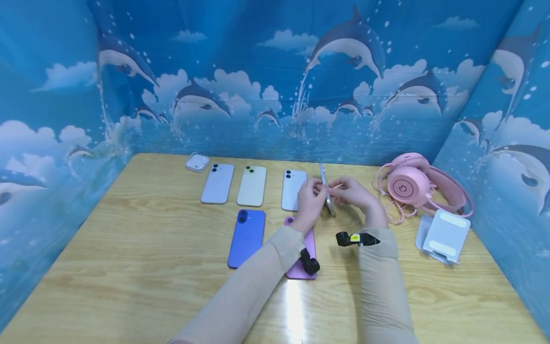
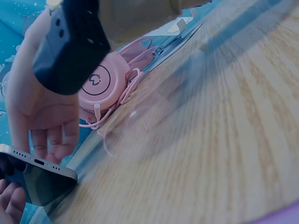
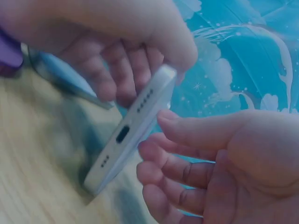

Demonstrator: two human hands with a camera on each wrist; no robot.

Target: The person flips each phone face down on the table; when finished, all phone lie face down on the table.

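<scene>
In the head view, a smartphone (image 1: 329,203) stands on edge above the table between both hands. My left hand (image 1: 310,203) grips it between thumb and fingers. In the right wrist view, the phone's bottom edge (image 3: 122,134) shows a charging port and speaker holes. My right hand (image 3: 233,158) is beside the phone's back, its fingers loosely bent and the thumb tip at or very near the phone; contact is unclear. The dark screen (image 2: 42,184) shows in the left wrist view. Below the left wrist lies a pink-purple phone (image 1: 301,274), partly covered by the sleeve. A white phone (image 1: 291,191) lies left of the left hand.
A blue phone (image 1: 247,239), a pale yellow phone (image 1: 251,186) and a lavender phone (image 1: 217,184) lie to the left. A small white case (image 1: 197,162) is at the back. Pink headphones (image 1: 408,184) and a light blue stand (image 1: 447,234) are on the right. A dolphin-print cloth (image 1: 258,119) surrounds the table.
</scene>
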